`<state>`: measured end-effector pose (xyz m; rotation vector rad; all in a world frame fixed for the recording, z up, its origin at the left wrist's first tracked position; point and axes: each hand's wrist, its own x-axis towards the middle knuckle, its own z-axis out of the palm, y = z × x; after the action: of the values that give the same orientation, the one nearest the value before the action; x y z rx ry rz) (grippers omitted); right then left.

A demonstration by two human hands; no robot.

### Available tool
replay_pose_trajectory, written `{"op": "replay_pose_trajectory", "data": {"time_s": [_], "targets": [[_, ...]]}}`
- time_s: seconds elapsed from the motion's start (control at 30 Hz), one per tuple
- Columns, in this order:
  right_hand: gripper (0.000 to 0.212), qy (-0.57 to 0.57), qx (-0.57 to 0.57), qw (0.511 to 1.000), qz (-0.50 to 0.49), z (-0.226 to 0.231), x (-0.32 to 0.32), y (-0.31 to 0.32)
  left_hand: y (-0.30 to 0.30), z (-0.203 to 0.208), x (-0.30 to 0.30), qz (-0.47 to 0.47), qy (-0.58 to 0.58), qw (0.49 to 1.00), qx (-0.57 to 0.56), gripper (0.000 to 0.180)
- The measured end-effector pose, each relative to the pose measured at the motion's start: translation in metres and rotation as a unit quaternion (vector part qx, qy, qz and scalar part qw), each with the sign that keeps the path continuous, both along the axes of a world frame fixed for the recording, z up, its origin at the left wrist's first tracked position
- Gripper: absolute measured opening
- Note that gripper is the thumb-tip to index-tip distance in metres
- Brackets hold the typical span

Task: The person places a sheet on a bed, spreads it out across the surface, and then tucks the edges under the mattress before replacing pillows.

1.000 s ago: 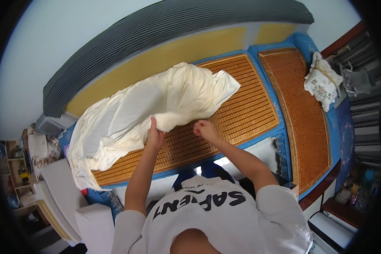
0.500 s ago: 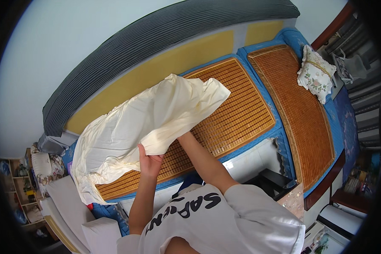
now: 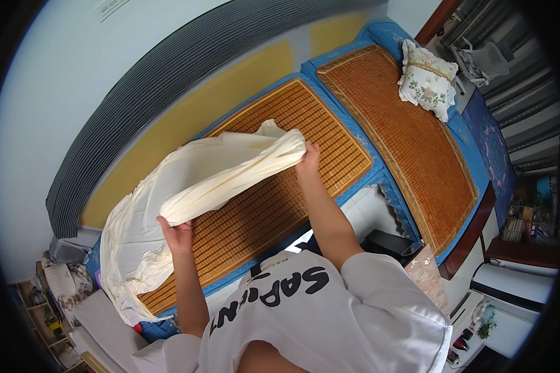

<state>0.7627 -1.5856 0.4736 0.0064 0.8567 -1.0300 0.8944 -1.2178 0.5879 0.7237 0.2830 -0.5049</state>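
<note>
A cream cloth (image 3: 230, 183) lies over the left part of a slatted brown mat (image 3: 320, 121), a long gathered edge of it drawn in a band between the person's two hands; behind that band the fabric sags in a shallow hollow, and toward the left it falls in loose wrinkles past the mat's end. The left hand (image 3: 178, 235) has its grip clamped on the near end of the band, thumb up along the side, some fingers hidden by the fabric; the right hand (image 3: 309, 159) has its grip closed on the far end, out over the middle of the mat; both forearms reach in from a white shirt (image 3: 330, 304) with dark lettering.

The mat sits on a couch with a blue cover (image 3: 389, 36); just beside it, to the right, a second brown mat (image 3: 398, 137) covers the other section, with a floral, ruffle-edged pillow (image 3: 428, 81) near its far end. Behind the first mat runs a yellow panel (image 3: 230, 93), topped by a dark, finely striped backrest cover (image 3: 168, 87); below the couch, pale floor tiles (image 3: 370, 208) show near a black box (image 3: 386, 244), which is beside a pinkish patterned surface (image 3: 426, 280); a small green plant (image 3: 486, 320) stands at lower right.
</note>
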Motion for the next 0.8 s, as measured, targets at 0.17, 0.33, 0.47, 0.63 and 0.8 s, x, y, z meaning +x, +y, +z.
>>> {"op": "replay_pose_trajectory", "data": {"time_s": [0.17,0.33,0.47,0.63,0.8], "targets": [[0.040,-0.101,-0.077,0.965,0.228,0.073,-0.012,-0.038,-0.069,-0.016,-0.037,0.112,-0.092,0.989,-0.021,0.065],[0.033,-0.129,-0.203,0.830,0.503,0.107,-0.033,-0.049,-0.226,-0.092,-0.184,-0.278,-0.115,0.929,0.215,0.061],[0.044,-0.072,-0.383,0.661,0.641,0.125,-0.091,-0.042,-0.304,-0.141,-0.220,-0.245,-0.244,0.818,0.459,0.064],[0.057,-0.047,-0.528,0.561,0.635,0.089,-0.119,-0.028,-0.329,-0.134,-0.197,-0.198,-0.261,0.771,0.546,0.067],[0.061,-0.253,-0.348,0.493,0.756,0.154,-0.127,-0.046,-0.351,-0.170,-0.195,-0.198,-0.285,0.738,0.579,0.070]]}}
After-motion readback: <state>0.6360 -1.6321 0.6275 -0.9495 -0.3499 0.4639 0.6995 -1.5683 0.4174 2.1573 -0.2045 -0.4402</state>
